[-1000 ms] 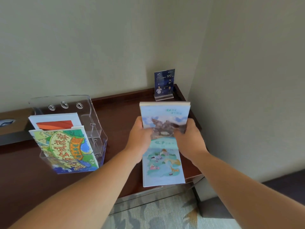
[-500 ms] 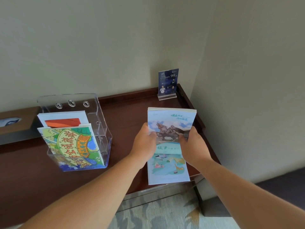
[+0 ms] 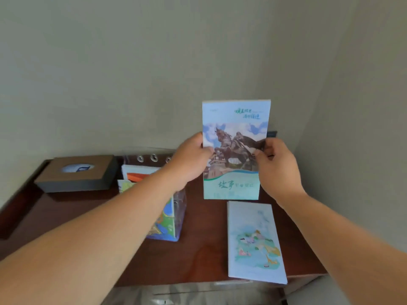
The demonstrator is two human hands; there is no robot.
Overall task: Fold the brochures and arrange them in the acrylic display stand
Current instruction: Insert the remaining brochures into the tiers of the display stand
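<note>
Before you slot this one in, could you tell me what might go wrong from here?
The second brochure lies at the front edge of the desk beside the right forearm; a brush could push it off. The left forearm crosses the acrylic stand, so swinging the held brochure over might knock it.

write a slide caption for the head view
Left hand and right hand hold a horse-statue brochure upright over the wooden desk; a pastel brochure lies flat below, acrylic display stand at left.

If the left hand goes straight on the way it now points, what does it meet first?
The left hand holds the horse-statue brochure, so that comes first; beyond it, probably the back wall, though depth is unclear.
</note>
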